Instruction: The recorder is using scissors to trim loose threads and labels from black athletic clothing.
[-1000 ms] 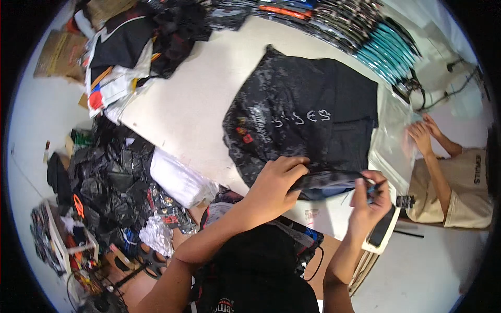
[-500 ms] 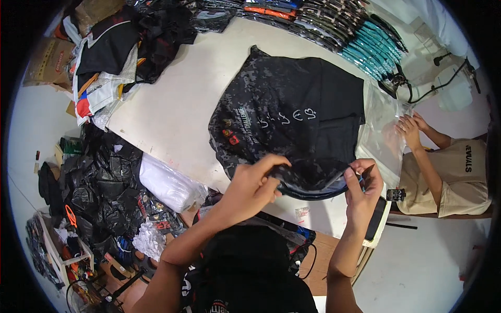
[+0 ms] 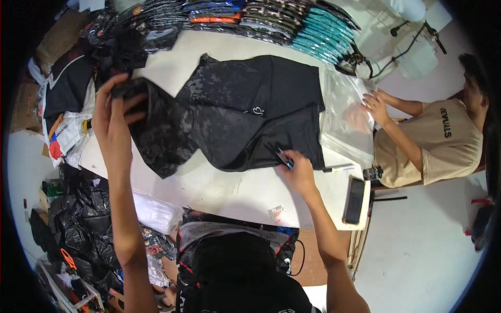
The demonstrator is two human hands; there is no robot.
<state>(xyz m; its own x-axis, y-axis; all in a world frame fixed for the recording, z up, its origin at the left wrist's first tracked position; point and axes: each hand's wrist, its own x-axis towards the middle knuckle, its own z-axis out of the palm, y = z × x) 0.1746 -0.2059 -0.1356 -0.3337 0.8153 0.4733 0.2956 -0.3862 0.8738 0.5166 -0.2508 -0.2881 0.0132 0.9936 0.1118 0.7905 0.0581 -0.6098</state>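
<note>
A black shirt (image 3: 282,83) with a grey pixel-camouflage pattern and white lettering lies spread on the white table, partly folded over. At the far left my left hand (image 3: 112,122) is raised, its fingers curled around a blurred, lifted part of that shirt. The cloth stretches from there back to the rest of it. My right hand (image 3: 301,175) is closed on small thread snips (image 3: 285,159), which point toward the shirt's lower right part and rest close above or against it; I cannot tell which.
Bagged, folded garments (image 3: 323,31) line the table's far edge. A clear plastic bag (image 3: 347,115) lies at the right, under a co-worker's hands (image 3: 377,104). A phone (image 3: 355,200), a small dark jar (image 3: 372,173) and a pen (image 3: 342,168) are near the right edge. Clothes (image 3: 68,99) pile up at the left.
My left hand has swung far left and up, pulling part of the shirt with it and folding over most of the lettering. My right hand has left the hem and moved left with the snips.
</note>
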